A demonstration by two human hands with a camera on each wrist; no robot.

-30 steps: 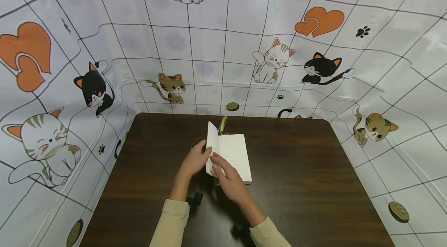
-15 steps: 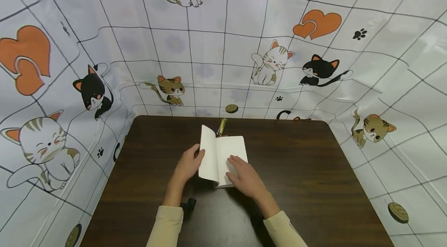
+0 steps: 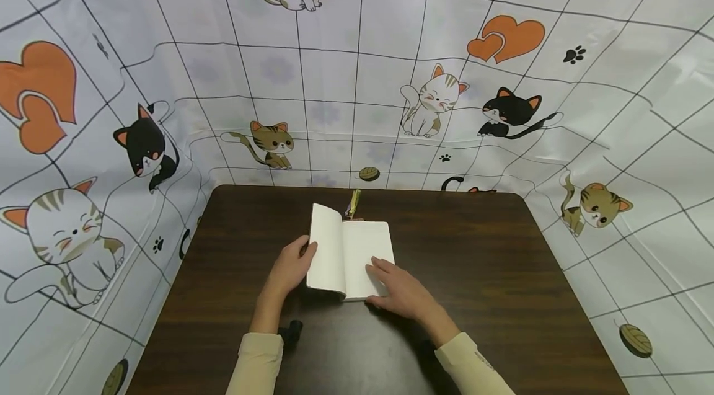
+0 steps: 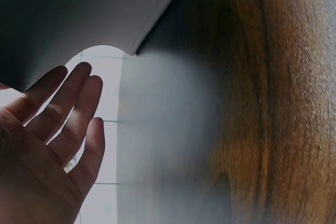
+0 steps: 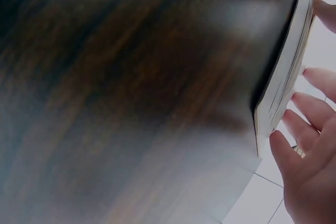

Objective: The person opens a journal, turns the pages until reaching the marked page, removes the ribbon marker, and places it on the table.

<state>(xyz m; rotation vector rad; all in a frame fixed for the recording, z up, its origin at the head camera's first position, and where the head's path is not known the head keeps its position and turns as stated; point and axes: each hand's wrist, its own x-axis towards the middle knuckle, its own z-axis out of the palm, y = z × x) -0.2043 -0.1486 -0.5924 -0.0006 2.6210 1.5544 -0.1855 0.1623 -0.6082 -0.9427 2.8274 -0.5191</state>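
The open notebook (image 3: 359,246) is showing plain white pages, and the dark brown table (image 3: 474,271) is flaunting streaky wood grain. Both sleeves (image 3: 256,358) are looking cream, a yellow-green item (image 3: 354,201) is popping on the far side, and the white, black-gridded backdrop (image 3: 323,72) is rocking orange hearts (image 3: 519,38) and cartoon cats (image 3: 272,142).

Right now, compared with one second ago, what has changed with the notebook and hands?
The left hand moved left, and the notebook opened wider to that side. The right hand moved right, onto the right page. The yellow-green object behind the notebook stayed in place.
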